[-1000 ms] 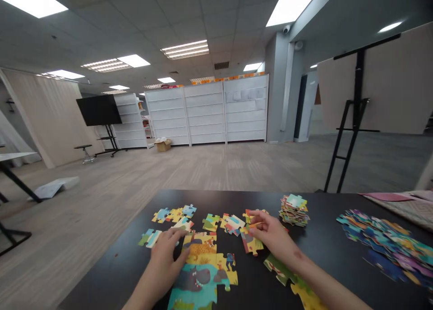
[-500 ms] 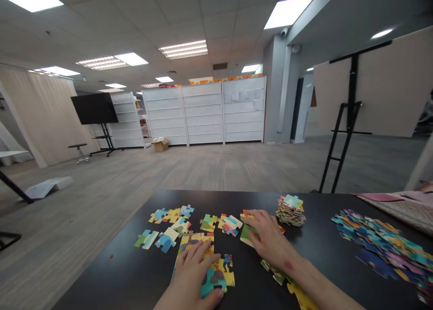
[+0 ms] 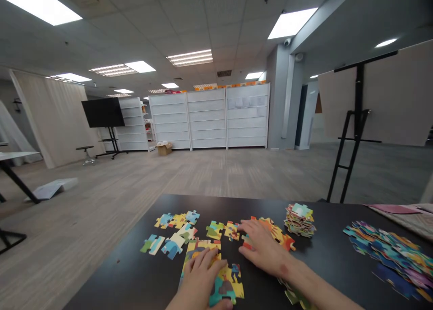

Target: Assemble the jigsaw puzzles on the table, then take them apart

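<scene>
My left hand (image 3: 201, 276) lies with its fingers spread over a joined puzzle section (image 3: 223, 285), holding it down flat and covering part of it. My right hand (image 3: 262, 247) has a red-and-white puzzle piece (image 3: 247, 242) between its thumb and fingers, mostly hidden. Just beyond the fingers of that hand lies an orange-and-red group of puzzle pieces (image 3: 286, 239). Touching or close to its fingertips is a yellow piece with a red figure (image 3: 232, 230), beside a green-and-yellow piece (image 3: 214, 230). More puzzle pieces show partly under the right forearm.
A stack of puzzle pieces (image 3: 299, 221) stands at the back right of the black table (image 3: 135, 278). Farther right is a heap of blue and purple pieces (image 3: 389, 251) beside a patterned cloth (image 3: 406, 222). Several loose pieces (image 3: 174, 244) lie at the left.
My right hand has shifted, uncovering the orange-and-red pieces; the green piece under it no longer shows. A yellow piece now appears where a white-and-blue one lay. My left hand stays on its section.
</scene>
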`<state>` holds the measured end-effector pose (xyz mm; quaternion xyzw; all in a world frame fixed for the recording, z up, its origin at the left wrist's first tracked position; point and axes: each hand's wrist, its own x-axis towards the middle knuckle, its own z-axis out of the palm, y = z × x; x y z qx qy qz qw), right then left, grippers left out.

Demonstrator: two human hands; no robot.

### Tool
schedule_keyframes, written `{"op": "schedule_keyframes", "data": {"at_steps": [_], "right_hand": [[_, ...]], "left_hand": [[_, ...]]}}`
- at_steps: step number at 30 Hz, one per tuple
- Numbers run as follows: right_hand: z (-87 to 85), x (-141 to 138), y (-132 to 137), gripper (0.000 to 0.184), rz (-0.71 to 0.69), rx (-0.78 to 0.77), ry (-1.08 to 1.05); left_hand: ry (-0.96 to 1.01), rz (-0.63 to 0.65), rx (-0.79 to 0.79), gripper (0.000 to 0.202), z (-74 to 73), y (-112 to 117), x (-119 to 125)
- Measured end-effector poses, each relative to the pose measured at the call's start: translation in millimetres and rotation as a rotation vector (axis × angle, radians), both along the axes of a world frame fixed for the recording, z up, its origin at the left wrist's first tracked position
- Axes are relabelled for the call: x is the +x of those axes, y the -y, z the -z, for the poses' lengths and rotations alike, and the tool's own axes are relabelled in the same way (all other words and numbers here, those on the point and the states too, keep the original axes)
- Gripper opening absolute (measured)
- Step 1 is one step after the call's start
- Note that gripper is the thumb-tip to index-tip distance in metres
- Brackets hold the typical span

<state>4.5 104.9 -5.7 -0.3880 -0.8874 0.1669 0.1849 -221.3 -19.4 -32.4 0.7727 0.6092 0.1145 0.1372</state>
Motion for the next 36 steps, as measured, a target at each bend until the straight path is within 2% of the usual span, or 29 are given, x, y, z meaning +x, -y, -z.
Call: {"op": "schedule_keyframes", "data": {"at_steps": [2, 4, 8, 10, 14, 20, 29, 36], "right_hand": [[2.4, -13.6, -10.5, 0.053, 0.010, -0.051, -0.007], [4.2, -24.5, -19.8, 0.049, 0.014, -0.071, -0.009], [5.0, -29.0, -26.1, 0.026, -0.015, -0.056, -0.036], [3.9, -24.0, -21.8, 0.024, -0.020, -0.043, -0.055], [-0.4, -10.4, 1.3, 0.031, -0.047, -0.053, -0.101], [-1.7, -2.6, 35.1, 0.018, -0.237, -0.112, -0.159], [-7.9, 0.7, 34.6, 0.027, -0.290, -0.139, -0.090], [-11.0, 3.0, 41.9, 0.030, -0.323, -0.067, -0.088]], "left_hand": [[0.078, -0.049, 0.042, 0.055, 1.4, 0.5, -1.7], [0.157, -0.105, 0.062, 0.044, 0.2, 2.0, -2.4], [0.188, -0.123, 0.025, 0.057, -7.8, 4.3, -0.4], [0.168, -0.122, 0.011, 0.059, -11.1, 4.9, 1.3], [0.125, -0.101, 0.004, 0.055, -9.6, 6.1, 3.2], [0.060, -0.059, 0.036, 0.056, 0.5, 7.8, 4.4], [0.019, -0.020, 0.056, 0.066, 0.8, 4.8, -3.2], [-0.014, 0.000, 0.168, 0.058, -0.7, 12.6, 2.0]]}}
